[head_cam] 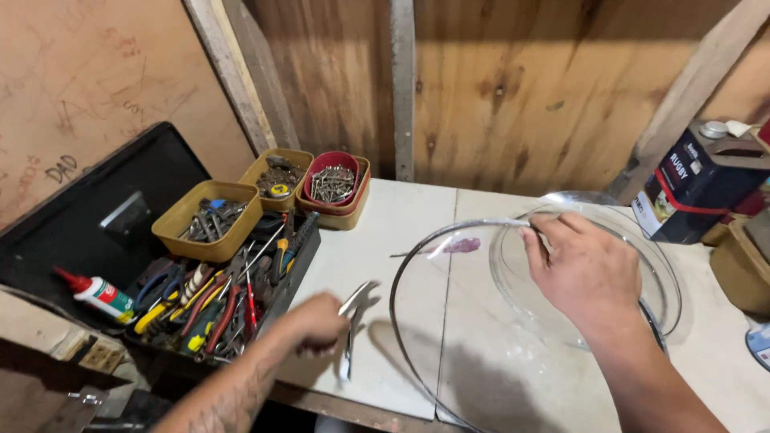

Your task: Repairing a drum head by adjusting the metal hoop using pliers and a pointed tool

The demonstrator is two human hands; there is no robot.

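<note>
My left hand (314, 324) is closed around the handles of metal pliers (353, 317), just right of the open black toolbox (120, 232). A large clear glass dish (513, 297) with a thin metal rim lies on the white worktop (385, 232). On that dish's upper rim rests my right hand (584, 271), its fingers curled over the glass edge. The pliers' jaws point toward the dish rim and sit just left of it.
The toolbox holds several screwdrivers and pliers (208, 309), a glue bottle (100, 293), two tan trays (210, 218) of bits and a red bowl of screws (331, 184). A dark blue tin can (696, 186) stands at the right. A plywood wall (521, 88) closes the back.
</note>
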